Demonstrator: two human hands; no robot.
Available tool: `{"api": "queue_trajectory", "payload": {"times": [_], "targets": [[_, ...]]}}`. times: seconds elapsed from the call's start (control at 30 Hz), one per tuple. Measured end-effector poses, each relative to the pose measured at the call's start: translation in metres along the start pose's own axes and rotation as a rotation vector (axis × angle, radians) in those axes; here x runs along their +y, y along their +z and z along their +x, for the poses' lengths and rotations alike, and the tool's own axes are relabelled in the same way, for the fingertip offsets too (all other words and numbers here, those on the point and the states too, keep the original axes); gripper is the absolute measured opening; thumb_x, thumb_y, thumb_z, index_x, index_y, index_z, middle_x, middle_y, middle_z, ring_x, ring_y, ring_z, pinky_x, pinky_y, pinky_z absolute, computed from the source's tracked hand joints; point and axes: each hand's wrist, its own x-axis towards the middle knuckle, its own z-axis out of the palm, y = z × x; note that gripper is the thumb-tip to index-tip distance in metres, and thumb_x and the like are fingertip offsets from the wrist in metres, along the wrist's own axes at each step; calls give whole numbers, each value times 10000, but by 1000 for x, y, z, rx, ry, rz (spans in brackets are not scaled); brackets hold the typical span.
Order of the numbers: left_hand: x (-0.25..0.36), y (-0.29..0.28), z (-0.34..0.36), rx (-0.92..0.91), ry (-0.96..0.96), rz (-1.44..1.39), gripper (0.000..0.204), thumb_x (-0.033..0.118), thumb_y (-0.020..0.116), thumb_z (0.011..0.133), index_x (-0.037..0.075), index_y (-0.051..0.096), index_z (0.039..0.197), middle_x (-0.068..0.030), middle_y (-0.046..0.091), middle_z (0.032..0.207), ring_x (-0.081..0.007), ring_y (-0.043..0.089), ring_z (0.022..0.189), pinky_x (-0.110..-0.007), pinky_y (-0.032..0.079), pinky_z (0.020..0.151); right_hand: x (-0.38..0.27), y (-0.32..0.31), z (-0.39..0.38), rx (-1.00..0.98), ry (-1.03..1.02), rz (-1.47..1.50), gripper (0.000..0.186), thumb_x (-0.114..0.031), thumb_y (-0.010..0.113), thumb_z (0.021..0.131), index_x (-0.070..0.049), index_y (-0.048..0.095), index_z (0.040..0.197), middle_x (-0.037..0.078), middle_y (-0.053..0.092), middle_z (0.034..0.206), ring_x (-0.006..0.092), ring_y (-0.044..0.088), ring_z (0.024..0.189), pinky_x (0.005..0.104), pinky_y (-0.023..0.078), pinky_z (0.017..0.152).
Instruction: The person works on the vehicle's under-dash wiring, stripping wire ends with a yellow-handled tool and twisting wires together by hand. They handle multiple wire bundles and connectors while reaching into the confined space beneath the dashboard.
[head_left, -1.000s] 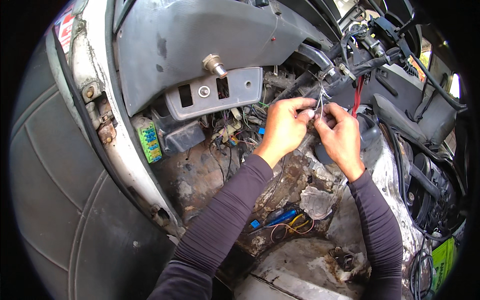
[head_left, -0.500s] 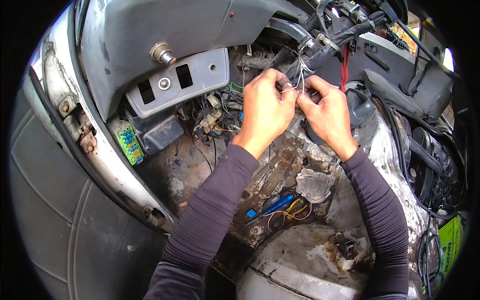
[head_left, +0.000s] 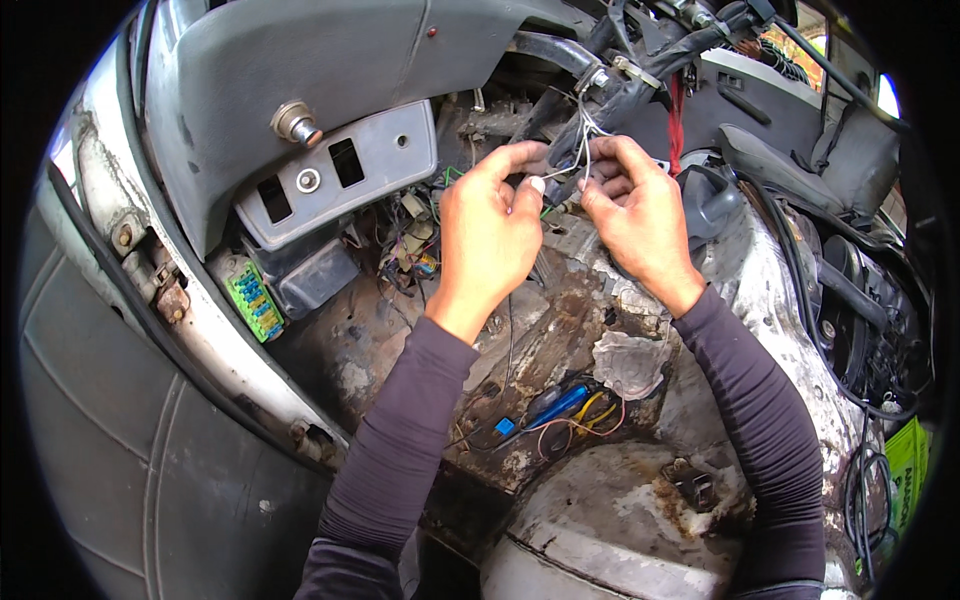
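Observation:
My left hand (head_left: pixel 493 225) and my right hand (head_left: pixel 640 215) are raised under a stripped grey car dashboard (head_left: pixel 300 70). Both pinch a thin bundle of white wires (head_left: pixel 583 150) that hangs from a black taped wiring harness (head_left: pixel 640 70). The fingertips of the two hands nearly meet around the wires. Both forearms wear dark long sleeves. Part of the wire bundle is hidden behind my fingers.
A grey switch panel (head_left: pixel 340 180) with empty slots sits left of my hands, with a green fuse block (head_left: pixel 250 298) below it. On the rusty floor pan (head_left: pixel 560 330) lie a blue tool with loose coloured wires (head_left: pixel 560 410). A red wire (head_left: pixel 678 120) hangs at the right.
The view has shifted so the dashboard and hands sit lower left in the picture. My hands stay together on the white wires, fingers slightly rearranged.

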Motion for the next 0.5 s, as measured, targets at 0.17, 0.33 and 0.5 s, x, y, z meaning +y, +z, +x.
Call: {"api": "queue_trajectory", "payload": {"times": [0.17, 0.33, 0.5], "targets": [[-8, 6, 15, -108, 20, -144, 327, -10, 622, 976, -31, 692, 1295, -37, 754, 920, -33, 554, 621, -236, 459, 564, -6, 0, -2, -45, 52, -48, 328, 11, 765, 877, 25, 649, 1184, 12, 666, 887, 20, 569, 721, 210, 507, 658], [-7, 11, 8, -106, -43, -168, 334, -24, 603, 968, -27, 715, 1283, -17, 708, 768, -38, 561, 614, -233, 461, 572, -12, 8, -2, 61, -22, -125, 276, -134, 820, 832, 4, 639, 988, 89, 681, 761, 175, 665, 617, 336, 536, 608], [-4, 5, 11, -159, -124, -353, 386, -57, 588, 929, -15, 717, 1290, -40, 712, 787, -56, 579, 632, -236, 446, 559, -15, 13, 1, 84, -16, -231, 239, -175, 792, 857, 8, 653, 924, 149, 707, 749, 300, 710, 651, 414, 546, 622]]}}
